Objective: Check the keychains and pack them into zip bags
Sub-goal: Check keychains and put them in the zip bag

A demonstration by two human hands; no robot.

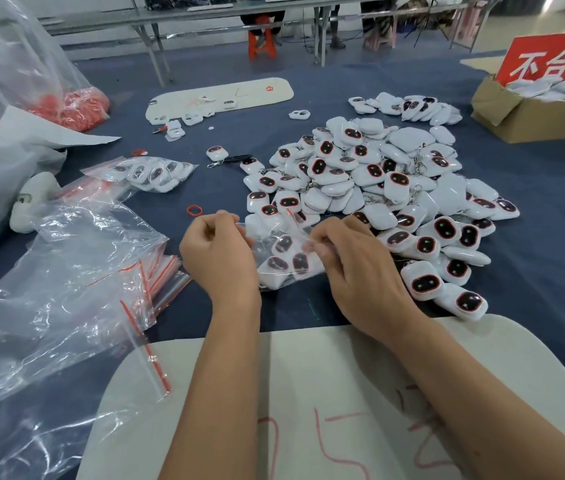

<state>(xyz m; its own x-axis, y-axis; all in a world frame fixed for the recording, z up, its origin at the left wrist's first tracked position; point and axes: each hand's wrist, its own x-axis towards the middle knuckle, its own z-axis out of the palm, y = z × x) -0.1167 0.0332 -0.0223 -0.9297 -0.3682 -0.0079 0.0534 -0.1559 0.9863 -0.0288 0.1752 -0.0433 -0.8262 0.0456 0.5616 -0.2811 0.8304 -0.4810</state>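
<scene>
A clear zip bag (pixel 283 258) holding several white keychains with dark red-rimmed faces sits on the blue table between my hands. My left hand (pixel 218 252) pinches the bag's top edge at its left end. My right hand (pixel 352 265) pinches the same edge at its right end. Beyond the bag spreads a big loose pile of the same keychains (pixel 374 181). A filled zip bag (pixel 146 173) lies at the left. A single keychain (pixel 217 153) lies apart from the pile.
A heap of empty zip bags (pixel 76 271) with red strips lies at the left. A cardboard box (pixel 534 116) with a red sign stands at the far right. A white board (pixel 309 393) lies under my forearms. A red ring (pixel 194 211) is on the cloth.
</scene>
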